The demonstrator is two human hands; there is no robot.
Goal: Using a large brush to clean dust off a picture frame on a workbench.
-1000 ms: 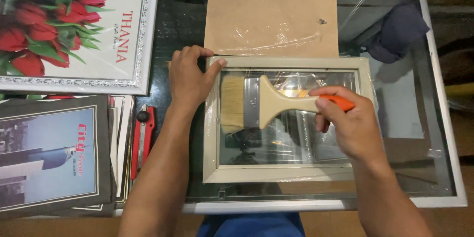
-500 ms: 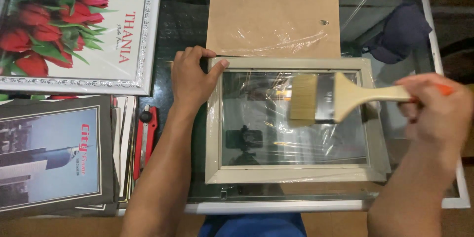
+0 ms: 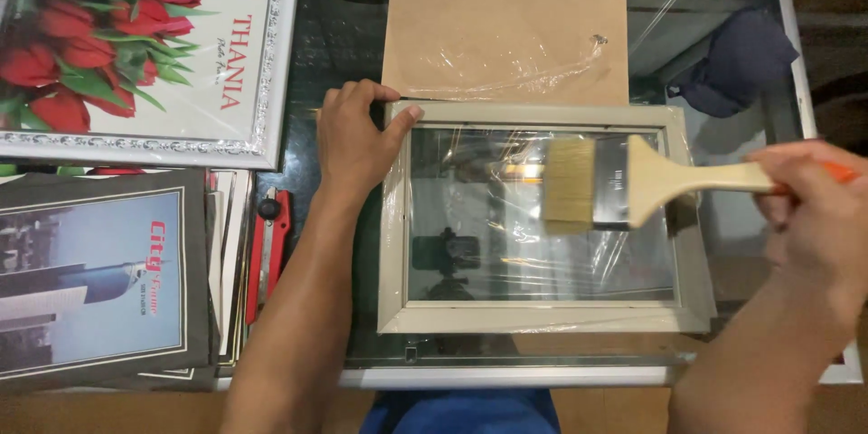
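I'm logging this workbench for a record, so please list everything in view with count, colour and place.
Picture frame: one, cream, plastic-wrapped, centre of glass table.
Brush: one, pale bristles, wooden handle with orange end, over the frame's glass.
Backing board: one, brown, above the frame.
Tulip picture: one, red flowers in silver frame, upper left.
City poster: one, blue and grey, lower left.
Utility knife: one, red, beside the poster.
Dark cloth: one, navy, under the glass, upper right.
Glass table: one, silver-edged.
Left hand: on the frame's top-left corner.
Right hand: gripping the brush handle.
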